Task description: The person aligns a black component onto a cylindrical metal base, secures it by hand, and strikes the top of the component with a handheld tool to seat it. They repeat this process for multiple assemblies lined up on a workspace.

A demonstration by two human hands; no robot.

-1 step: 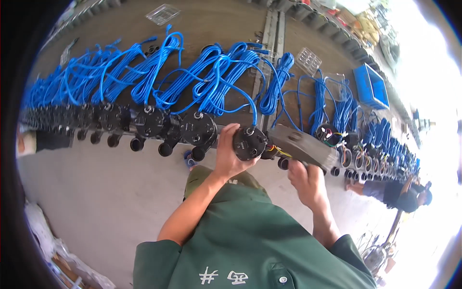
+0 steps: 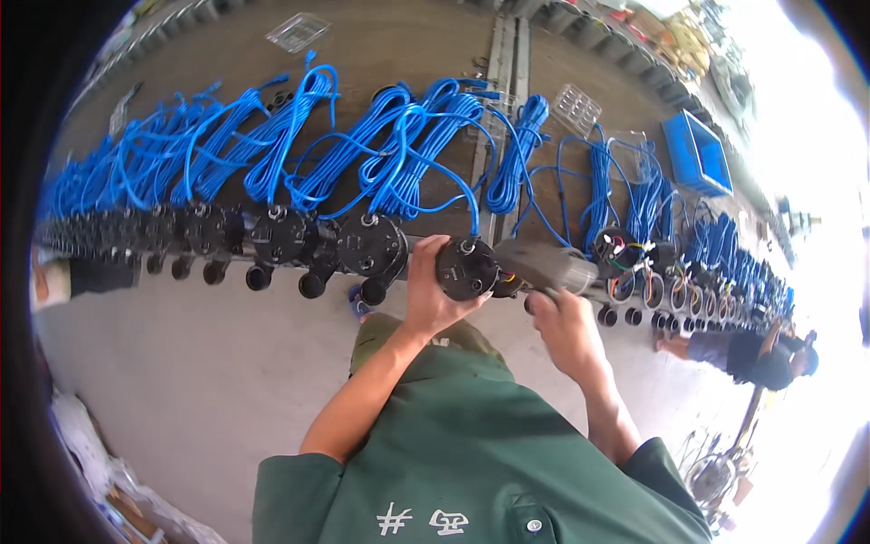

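At the near edge of the tabletop (image 2: 408,50), the round black housing (image 2: 467,269) sits in the left grip (image 2: 433,292), whose fingers are wrapped around its left side. The right grip (image 2: 566,331) is curled just below a blurred grey body (image 2: 551,265); whether it has hold of that I cannot tell. The housing looks stiff, fairly weighty and perhaps slick, best held by its rim, clear of the softer blue cable (image 2: 475,218).
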